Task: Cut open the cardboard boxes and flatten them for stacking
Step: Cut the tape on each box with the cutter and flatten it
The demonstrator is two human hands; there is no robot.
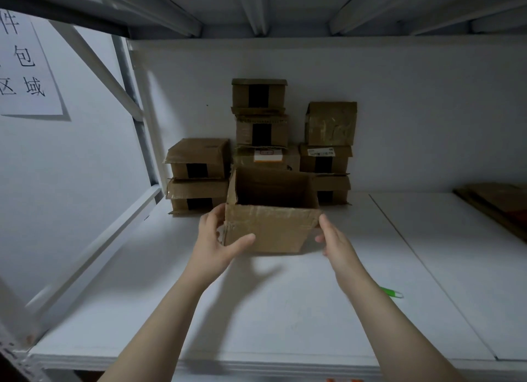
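At the far left we are seeing a paper sign (28, 65) with printed characters, hanging on the white wall. Next to it the white shelf frame (134, 102) is rising to the upper shelf. At the far side of the shelf board (256, 310) closed cardboard boxes are standing against the back wall in three stacks: the left stack (196, 176) of two boxes, the taller middle stack (261, 125), and the right stack (328, 150).

In front of these stacks, near the middle of the board, we are holding the open box (271, 227). Its top is open and is showing the dark inside, and its shadow is lying on the board on the near side of it. Our left hand (216, 239) is grasping the left near corner of this box: the thumb is lying across the front wall and the fingers are reaching round the left wall. Our right hand (333, 239) is touching the right near corner. We cannot tell if this hand is grasping the box or only resting against it.

Further right, near our right forearm, a green tool (392, 292) is lying on the board, partly hidden by the arm. At the far right edge, flat cardboard sheets (499, 205) are lying on the board.
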